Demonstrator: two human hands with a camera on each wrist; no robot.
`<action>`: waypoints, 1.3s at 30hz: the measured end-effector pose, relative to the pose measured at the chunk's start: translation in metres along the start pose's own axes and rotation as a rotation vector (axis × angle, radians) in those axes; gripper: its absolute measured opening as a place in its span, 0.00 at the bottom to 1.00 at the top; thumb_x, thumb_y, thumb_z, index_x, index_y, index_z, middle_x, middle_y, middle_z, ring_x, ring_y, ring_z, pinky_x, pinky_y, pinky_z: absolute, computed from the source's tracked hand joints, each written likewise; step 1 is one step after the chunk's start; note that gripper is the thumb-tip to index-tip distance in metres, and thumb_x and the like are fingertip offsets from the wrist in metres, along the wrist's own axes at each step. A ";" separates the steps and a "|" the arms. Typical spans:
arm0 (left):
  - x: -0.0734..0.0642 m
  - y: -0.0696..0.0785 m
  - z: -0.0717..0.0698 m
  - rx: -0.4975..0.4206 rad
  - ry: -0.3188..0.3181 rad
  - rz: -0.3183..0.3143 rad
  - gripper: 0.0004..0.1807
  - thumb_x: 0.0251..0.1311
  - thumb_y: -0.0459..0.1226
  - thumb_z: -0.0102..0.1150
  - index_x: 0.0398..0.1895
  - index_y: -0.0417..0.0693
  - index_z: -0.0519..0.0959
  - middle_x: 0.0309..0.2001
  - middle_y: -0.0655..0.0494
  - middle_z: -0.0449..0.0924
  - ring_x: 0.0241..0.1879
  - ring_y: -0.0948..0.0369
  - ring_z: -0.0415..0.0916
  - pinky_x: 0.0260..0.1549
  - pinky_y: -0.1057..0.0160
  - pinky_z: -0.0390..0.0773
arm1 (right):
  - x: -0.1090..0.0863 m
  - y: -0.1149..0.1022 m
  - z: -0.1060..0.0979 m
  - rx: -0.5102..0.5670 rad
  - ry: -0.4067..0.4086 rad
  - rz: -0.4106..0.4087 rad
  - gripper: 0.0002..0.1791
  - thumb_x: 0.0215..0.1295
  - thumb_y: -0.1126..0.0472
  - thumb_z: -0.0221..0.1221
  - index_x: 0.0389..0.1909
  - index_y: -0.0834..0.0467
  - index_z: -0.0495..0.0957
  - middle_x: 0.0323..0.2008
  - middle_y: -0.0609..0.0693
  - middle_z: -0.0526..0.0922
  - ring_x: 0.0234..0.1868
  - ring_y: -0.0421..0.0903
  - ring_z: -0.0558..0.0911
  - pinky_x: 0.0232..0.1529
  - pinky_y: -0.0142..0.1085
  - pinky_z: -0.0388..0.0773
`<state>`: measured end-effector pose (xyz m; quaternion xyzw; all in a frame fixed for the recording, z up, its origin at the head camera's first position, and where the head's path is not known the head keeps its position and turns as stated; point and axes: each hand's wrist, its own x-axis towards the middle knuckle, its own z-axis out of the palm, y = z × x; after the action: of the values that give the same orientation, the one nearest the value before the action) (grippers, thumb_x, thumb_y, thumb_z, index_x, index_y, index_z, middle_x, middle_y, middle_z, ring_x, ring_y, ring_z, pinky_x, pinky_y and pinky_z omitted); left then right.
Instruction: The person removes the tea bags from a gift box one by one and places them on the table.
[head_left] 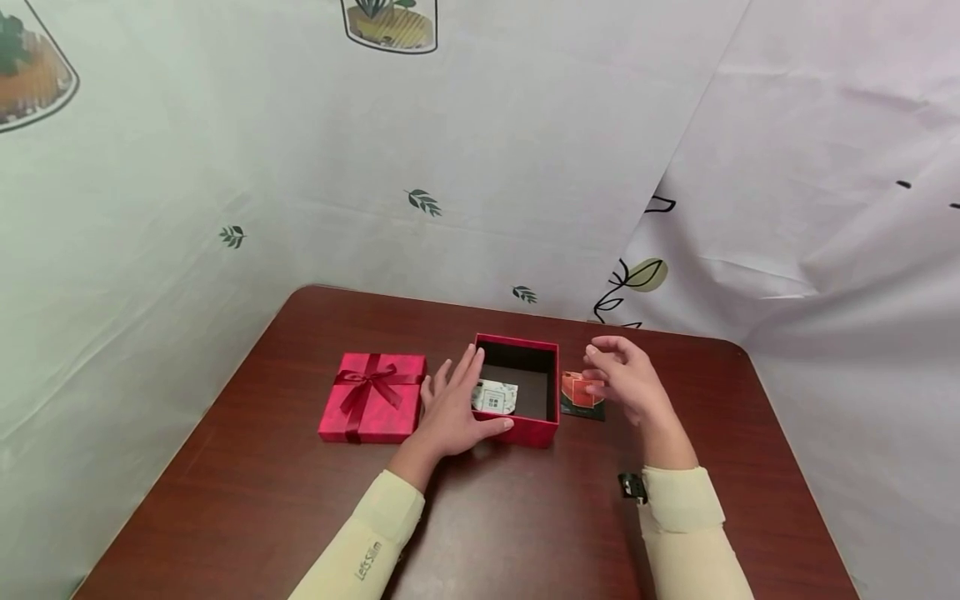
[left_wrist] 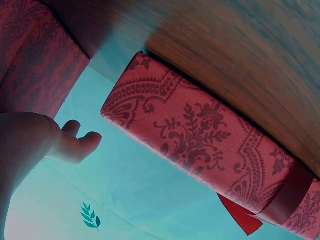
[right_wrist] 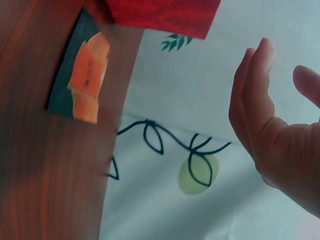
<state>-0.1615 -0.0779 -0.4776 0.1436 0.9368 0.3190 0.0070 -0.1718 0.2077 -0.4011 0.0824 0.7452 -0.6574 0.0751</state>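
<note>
A red gift box (head_left: 517,432) with a dark inside stands uncovered on the table. In it lies a white printed packet (head_left: 497,397), toward its left side. My left hand (head_left: 453,417) is at the box's left wall, fingers extended along it and thumb at the front corner. My right hand (head_left: 626,379) hovers over the table to the right of the box, fingers loosely bent and holding nothing. Partly below it lies a black and orange packet (head_left: 583,408), which the right wrist view shows flat on the wood, apart from the hand.
Left of the box lies its red lid (head_left: 405,417) with a dark ribbon bow (head_left: 369,379). Brown table (head_left: 517,525) surface extends toward the front. A pale curtain (head_left: 337,167) with leaf prints hangs behind the table's back edge.
</note>
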 end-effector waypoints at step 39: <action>0.002 -0.002 0.002 0.023 -0.008 -0.009 0.66 0.43 0.65 0.72 0.82 0.63 0.44 0.80 0.67 0.35 0.75 0.44 0.38 0.65 0.31 0.35 | -0.004 0.012 0.090 -0.330 -0.182 -0.012 0.30 0.68 0.61 0.63 0.68 0.58 0.65 0.55 0.63 0.76 0.47 0.61 0.82 0.39 0.45 0.84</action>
<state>-0.1640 -0.0777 -0.4800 0.1410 0.9410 0.3074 0.0107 -0.1650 0.1195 -0.4228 0.0047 0.8335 -0.5315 0.1509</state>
